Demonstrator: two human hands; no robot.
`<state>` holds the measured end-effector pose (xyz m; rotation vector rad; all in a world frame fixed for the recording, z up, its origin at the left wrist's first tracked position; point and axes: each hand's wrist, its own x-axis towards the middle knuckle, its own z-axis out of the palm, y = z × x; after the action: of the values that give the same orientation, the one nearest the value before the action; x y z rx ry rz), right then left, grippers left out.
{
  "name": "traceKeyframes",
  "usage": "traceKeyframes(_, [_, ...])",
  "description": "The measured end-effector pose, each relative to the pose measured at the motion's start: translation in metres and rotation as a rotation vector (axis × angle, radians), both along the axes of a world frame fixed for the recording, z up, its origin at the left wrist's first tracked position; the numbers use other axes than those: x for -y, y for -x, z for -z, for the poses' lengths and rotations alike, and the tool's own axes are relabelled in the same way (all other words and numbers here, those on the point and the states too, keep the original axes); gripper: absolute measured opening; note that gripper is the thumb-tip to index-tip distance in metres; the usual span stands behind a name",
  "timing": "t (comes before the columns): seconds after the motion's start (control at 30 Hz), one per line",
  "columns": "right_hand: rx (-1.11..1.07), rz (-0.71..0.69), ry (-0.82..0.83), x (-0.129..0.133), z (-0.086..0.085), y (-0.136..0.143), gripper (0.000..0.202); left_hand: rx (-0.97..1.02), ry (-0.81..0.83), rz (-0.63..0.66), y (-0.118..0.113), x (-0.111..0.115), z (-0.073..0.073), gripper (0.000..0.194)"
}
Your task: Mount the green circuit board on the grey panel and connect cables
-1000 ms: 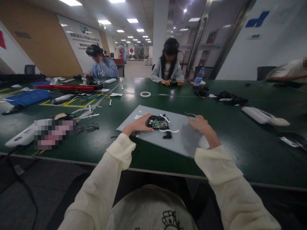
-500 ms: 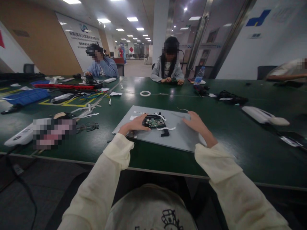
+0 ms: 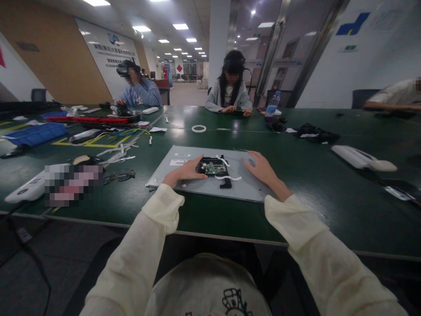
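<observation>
A flat grey panel (image 3: 245, 186) with white labels on its left part lies on the table in front of me. On it rests a green circuit board (image 3: 213, 168) in a black frame, with white strips lying across its right side. My left hand (image 3: 189, 170) curves around the board's left end, thumb near and fingers far, holding it; the contact is partly hidden. By the panel's right part, my right hand (image 3: 263, 170) has its thumb and fingers spread, touching the panel and holding nothing visible. A thin wire (image 3: 240, 149) shows near its fingertips.
A white tape ring (image 3: 199, 128) lies beyond the panel. To the left are eyeglasses (image 3: 120, 175), a blue tray (image 3: 36, 133) and white scraps. A white device (image 3: 362, 159) lies at right. Across the table a person (image 3: 228, 96) works near a water bottle (image 3: 272, 104).
The grey panel has slid left and turned a little, its labels now showing more. The circuit board and my left hand stay nearly in place. My right hand has shifted slightly left with the panel.
</observation>
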<state>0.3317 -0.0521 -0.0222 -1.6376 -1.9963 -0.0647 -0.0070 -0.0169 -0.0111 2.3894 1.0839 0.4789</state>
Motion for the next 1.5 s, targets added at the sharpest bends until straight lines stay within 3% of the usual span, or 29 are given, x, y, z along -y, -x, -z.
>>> traceKeyframes(0.3, [0.052, 0.006, -0.001, 0.001, 0.002, 0.002, 0.053, -0.038, 0.03, -0.008, -0.003, 0.01, -0.013, 0.09])
traceKeyframes(0.53, [0.004, -0.004, -0.036, 0.0, 0.0, 0.002, 0.052, 0.037, 0.041, -0.012, 0.001, 0.017, -0.011, 0.088])
traceKeyframes(0.93, [-0.014, -0.043, -0.052, 0.003, -0.005, 0.005, 0.047, -0.059, 0.032, 0.025, 0.008, 0.02, -0.006, 0.081])
traceKeyframes(1.13, [-0.015, -0.012, -0.003, -0.002, 0.002, 0.004, 0.047, -0.085, 0.017, 0.022, 0.006, 0.022, -0.005, 0.075])
traceKeyframes(1.3, [-0.022, -0.01, -0.039, -0.007, 0.009, 0.0, 0.048, -0.216, -0.011, 0.019, 0.003, 0.026, -0.01, 0.07])
traceKeyframes(1.5, [-0.021, -0.008, -0.074, -0.007, 0.01, 0.001, 0.048, -0.24, -0.049, 0.014, 0.001, 0.026, -0.008, 0.068])
